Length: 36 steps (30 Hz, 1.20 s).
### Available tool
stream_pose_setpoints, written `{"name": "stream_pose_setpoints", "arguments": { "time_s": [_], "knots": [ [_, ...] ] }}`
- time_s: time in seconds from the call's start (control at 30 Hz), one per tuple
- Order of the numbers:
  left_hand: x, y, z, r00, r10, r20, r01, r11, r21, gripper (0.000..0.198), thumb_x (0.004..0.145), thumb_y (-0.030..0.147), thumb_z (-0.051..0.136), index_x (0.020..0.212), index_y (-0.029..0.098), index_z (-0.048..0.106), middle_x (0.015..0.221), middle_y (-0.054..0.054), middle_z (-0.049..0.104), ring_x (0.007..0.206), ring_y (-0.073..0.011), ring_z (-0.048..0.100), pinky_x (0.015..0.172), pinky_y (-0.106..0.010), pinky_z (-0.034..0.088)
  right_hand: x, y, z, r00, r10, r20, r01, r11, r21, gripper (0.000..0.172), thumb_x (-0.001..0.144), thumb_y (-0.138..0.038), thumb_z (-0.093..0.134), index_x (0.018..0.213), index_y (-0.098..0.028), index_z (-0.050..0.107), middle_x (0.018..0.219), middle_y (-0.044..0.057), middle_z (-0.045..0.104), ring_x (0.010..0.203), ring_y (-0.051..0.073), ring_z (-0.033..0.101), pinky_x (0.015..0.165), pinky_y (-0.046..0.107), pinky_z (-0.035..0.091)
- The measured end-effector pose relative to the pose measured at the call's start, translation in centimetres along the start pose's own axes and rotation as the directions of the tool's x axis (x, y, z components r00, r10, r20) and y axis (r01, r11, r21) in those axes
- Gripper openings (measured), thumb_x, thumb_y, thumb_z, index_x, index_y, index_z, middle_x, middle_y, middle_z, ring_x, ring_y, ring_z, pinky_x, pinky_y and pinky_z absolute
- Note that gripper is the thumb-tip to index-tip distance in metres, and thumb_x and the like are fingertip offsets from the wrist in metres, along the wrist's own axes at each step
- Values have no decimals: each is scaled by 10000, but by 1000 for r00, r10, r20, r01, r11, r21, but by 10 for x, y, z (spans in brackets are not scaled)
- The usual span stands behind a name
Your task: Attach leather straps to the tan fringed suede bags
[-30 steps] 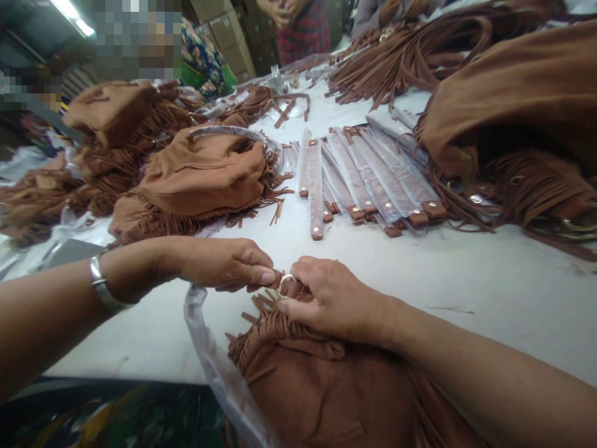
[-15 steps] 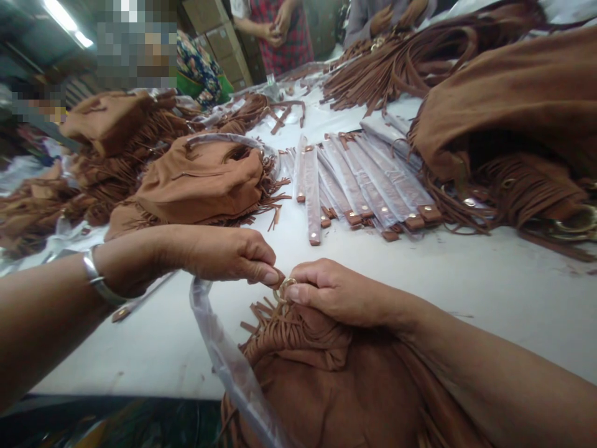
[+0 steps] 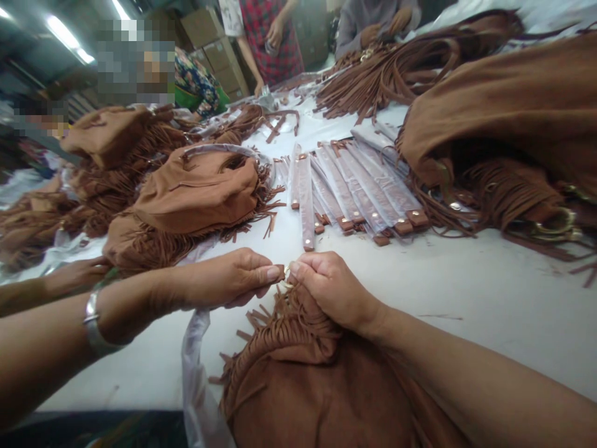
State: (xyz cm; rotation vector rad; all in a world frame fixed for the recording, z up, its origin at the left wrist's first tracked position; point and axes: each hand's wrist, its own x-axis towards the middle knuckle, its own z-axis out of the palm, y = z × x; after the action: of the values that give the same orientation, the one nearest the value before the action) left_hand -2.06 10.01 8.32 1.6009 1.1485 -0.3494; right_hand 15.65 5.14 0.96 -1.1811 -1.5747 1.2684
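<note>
A brown fringed suede bag [image 3: 321,398] lies at the table's near edge, in front of me. My left hand [image 3: 233,277] is closed, thumb and finger pinching the brown end tab of a plastic-wrapped strap [image 3: 193,373] beside a gold ring [image 3: 286,274]. The strap hangs in a loop down the bag's left side. My right hand [image 3: 333,286] is closed on the bag's gathered top edge, its thumb against the ring. Whether the tab passes through the ring I cannot make out.
Several wrapped straps [image 3: 345,186] lie beyond my hands. Fringed bags [image 3: 196,186] are heaped left, with a large brown bag [image 3: 508,112] at right. A co-worker's hand [image 3: 77,277] reaches in behind my left forearm. Other people stand across the table.
My left hand has turned slightly, its fingertips still at the ring. Another person's hand has come in at left. Across the table, the person in the checked apron has parted their hands.
</note>
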Motion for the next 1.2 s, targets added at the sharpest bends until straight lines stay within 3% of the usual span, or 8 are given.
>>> {"name": "stream_pose_setpoints", "arguments": {
  "time_s": [0.1,0.27,0.37,0.47,0.6,0.83,1.03,1.2],
  "knots": [
    [-6,5,1,999,-54,9,53,996,77,492,832,624,401,677,160,455,451,43,366,367,-67,284,329,-167,213,-2,-1,1,998,-65,-26,64,997,-45,316,859,-218,437,554,-147,471,543,-27,415,552,97,399,556,215,315],
    [-9,31,-22,940,-140,312,82,978,192,467,839,587,424,655,160,465,460,37,353,372,-70,287,336,-169,227,-6,-6,1,970,-226,89,237,960,-151,288,861,-178,436,588,-132,518,611,0,500,598,102,439,612,219,346],
    [-5,42,-30,905,-223,364,134,958,254,451,833,568,454,643,159,467,472,28,377,366,-71,302,327,-170,238,-7,-7,-2,965,-235,113,251,955,-155,277,862,-176,434,607,-129,530,628,8,514,612,105,453,625,222,350],
    [-6,36,-21,932,-202,302,157,973,167,451,818,577,476,649,159,477,427,31,388,333,-73,307,304,-167,224,-6,-7,-4,984,-176,39,180,974,-138,282,853,-185,439,581,-139,492,593,-6,479,590,103,434,603,224,335],
    [-14,14,12,988,-136,73,146,976,-164,469,811,617,451,684,167,478,367,43,409,286,-68,274,277,-158,177,-4,-4,-3,993,-114,-37,110,989,-95,301,847,-203,438,550,-155,434,544,-26,418,551,97,396,558,223,303],
    [-10,10,64,946,-172,-275,70,936,-344,507,818,651,369,695,172,479,310,58,395,237,-66,256,257,-151,162,-6,-3,2,977,-168,-133,148,978,-144,312,848,-206,428,540,-158,423,552,-16,416,564,106,395,571,236,297],
    [-14,28,34,966,-176,-188,145,975,-166,506,793,653,424,662,168,486,338,54,372,271,-61,237,279,-161,152,-4,0,1,965,-166,-201,169,986,-5,328,851,-262,422,539,-166,394,551,-22,387,553,104,367,557,237,294],
    [-11,50,-11,965,-134,-225,154,985,76,448,738,583,586,624,154,521,378,44,366,315,-52,254,313,-151,146,6,5,-8,995,-91,-47,102,909,405,322,859,-363,417,697,-130,569,622,3,491,606,123,442,584,238,359]
  ]
}}
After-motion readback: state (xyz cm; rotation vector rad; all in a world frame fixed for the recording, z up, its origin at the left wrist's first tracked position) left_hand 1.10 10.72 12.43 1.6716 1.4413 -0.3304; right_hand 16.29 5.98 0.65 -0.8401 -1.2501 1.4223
